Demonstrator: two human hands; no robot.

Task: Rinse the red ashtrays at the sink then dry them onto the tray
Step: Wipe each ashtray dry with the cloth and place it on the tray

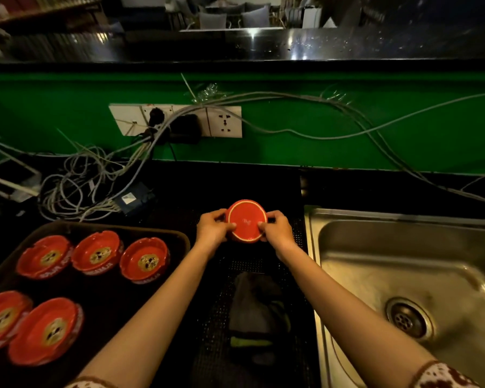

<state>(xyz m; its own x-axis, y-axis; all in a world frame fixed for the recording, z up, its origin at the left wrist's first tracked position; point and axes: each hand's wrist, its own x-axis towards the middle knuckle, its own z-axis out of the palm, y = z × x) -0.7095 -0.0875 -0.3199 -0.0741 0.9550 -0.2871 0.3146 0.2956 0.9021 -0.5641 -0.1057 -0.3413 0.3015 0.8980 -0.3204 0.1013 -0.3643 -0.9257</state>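
Now left hand (214,228) and right hand (278,229) fingers pinch one ashtray (246,219); five ashtrays (97,253) sit on the tray (118,227).

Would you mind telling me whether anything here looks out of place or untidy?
Yes: a loose tangle of cables sprawls over the counter behind the tray, hanging from the wall sockets not far from the sink. The five ashtrays on the tray sit upright and orderly.

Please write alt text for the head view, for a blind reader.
The left hand and right hand hold a round red ashtray, underside toward the camera, over a dark mat between a brown tray and a steel sink. Five more red ashtrays sit upright on the tray.
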